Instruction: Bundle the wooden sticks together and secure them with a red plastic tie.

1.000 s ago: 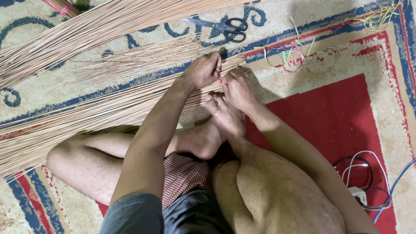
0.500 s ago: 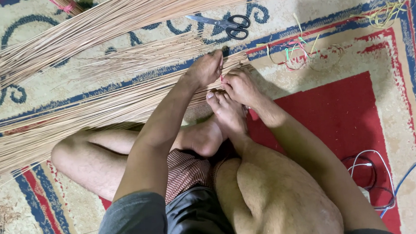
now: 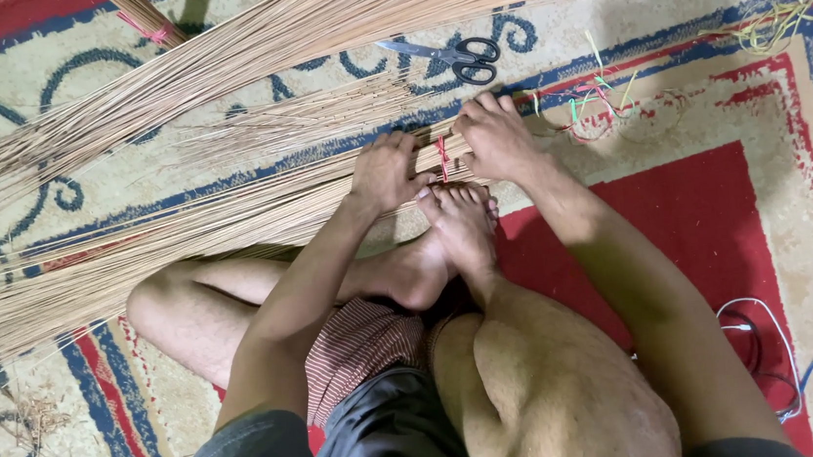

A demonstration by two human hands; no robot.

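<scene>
Head view: left hand [image 3: 384, 172] and right hand [image 3: 497, 137] each close their fingers on the stick bundle [image 3: 181, 229], either side of a red tie [image 3: 441, 155] — a foot [image 3: 464, 218] presses against the bundle, apparently to steady it. The bundle lies across the carpet [image 3: 699, 213]; scissors [image 3: 458, 57] rest just beyond.

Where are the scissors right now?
The scissors lie on the carpet at top centre, beyond the right hand, between two stick bundles.
</scene>
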